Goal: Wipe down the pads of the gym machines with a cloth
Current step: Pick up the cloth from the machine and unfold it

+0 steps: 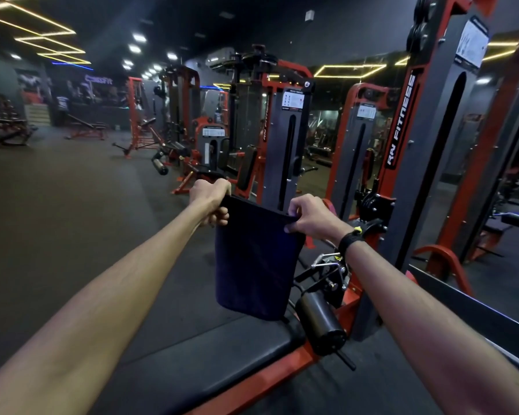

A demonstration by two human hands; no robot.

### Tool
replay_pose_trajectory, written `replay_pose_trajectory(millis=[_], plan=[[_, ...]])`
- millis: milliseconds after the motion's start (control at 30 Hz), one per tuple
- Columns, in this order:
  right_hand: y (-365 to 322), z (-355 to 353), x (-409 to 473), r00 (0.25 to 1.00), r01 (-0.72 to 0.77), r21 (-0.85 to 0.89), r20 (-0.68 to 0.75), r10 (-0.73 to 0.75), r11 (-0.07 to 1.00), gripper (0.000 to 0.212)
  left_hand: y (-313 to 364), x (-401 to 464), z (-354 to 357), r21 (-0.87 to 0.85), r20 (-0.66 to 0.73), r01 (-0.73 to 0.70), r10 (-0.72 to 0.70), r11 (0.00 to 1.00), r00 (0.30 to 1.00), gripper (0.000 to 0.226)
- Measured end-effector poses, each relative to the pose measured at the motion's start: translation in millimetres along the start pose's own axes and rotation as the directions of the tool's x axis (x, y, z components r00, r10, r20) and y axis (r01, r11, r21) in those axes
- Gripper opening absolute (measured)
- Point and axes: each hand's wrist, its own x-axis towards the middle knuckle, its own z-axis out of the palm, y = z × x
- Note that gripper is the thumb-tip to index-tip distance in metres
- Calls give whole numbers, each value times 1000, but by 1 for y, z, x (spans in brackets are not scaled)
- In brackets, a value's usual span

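A dark navy cloth (255, 259) hangs folded in front of me, held up by its top edge. My left hand (212, 202) grips the cloth's top left corner in a fist. My right hand (309, 215) pinches the top right corner between thumb and curled fingers; a black band sits on that wrist. Below the cloth lies a flat black bench pad (210, 360) on an orange frame. A black roller pad (321, 323) stands just right of the cloth's lower edge. The cloth hangs above the bench pad without touching it.
A tall grey and orange weight-stack tower (414, 163) rises at the right, beside a mirror wall (498, 205). A row of more orange machines (252, 139) runs back through the middle. Dark rubber floor (72, 205) spreads to the left, with benches (86, 128) far off.
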Motion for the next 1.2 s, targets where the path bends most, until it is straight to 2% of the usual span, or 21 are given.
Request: replay_pose_trajectory(millis=[133, 233, 300, 400, 467, 600, 767, 867, 933, 967, 1000, 1033, 1067, 1100, 1133, 1200], plan=[[14, -3, 1, 982, -51, 271, -163, 98, 961, 37, -5, -6, -11, -209, 170, -20, 57, 978, 984, 8], [24, -4, 0, 971, -64, 438, -180, 157, 897, 34, -18, 2, -15, -151, 193, -52, 82, 987, 978, 8], [29, -4, -2, 975, -99, 450, -134, 177, 887, 31, -32, 8, -15, 27, 176, -140, 133, 990, 975, 14], [37, -1, -7, 982, -150, 381, -48, 182, 912, 27, -47, 12, -18, 312, 211, -286, 227, 906, 951, 6], [40, 0, -10, 980, -200, 369, 61, 191, 908, 23, -52, 13, -21, 376, 267, -310, 218, 873, 939, 10], [39, -1, -14, 946, -283, 398, 268, 184, 873, 18, -58, 13, -24, 388, 329, -321, 195, 864, 924, 20], [33, -5, -19, 939, -260, 448, 326, 114, 855, 19, -64, 10, -25, 266, 305, -319, 234, 910, 923, 14], [32, -8, -23, 919, -273, 428, 381, 102, 862, 19, -66, 4, -31, 220, 367, -297, 204, 929, 908, 5], [27, -14, -23, 908, -282, 428, 409, 94, 859, 18, -57, -1, -36, 186, 404, -310, 215, 932, 889, 9], [25, -20, -19, 927, -258, 464, 366, 82, 848, 20, -46, -2, -38, 131, 378, -324, 255, 937, 890, 12], [22, -28, -13, 964, -205, 545, 256, 72, 813, 26, -34, 2, -41, 33, 311, -324, 298, 945, 902, 17], [20, -37, -3, 992, -126, 669, 104, 76, 733, 37, -18, 7, -45, -119, 254, -306, 326, 945, 910, 27], [18, -45, 6, 996, -50, 784, -11, 94, 619, 52, -4, 10, -49, -264, 238, -271, 335, 926, 912, 39], [15, -51, 11, 993, -3, 860, -57, 102, 510, 63, 6, 13, -50, -345, 265, -228, 327, 911, 907, 51], [11, -50, 13, 996, 1, 893, -41, 80, 450, 65, 11, 12, -48, -323, 304, -195, 296, 926, 905, 57], [4, -30, 3, 997, -81, 880, 76, 31, 468, 50, -2, 5, -36, -234, 360, -136, 216, 963, 908, 43]])
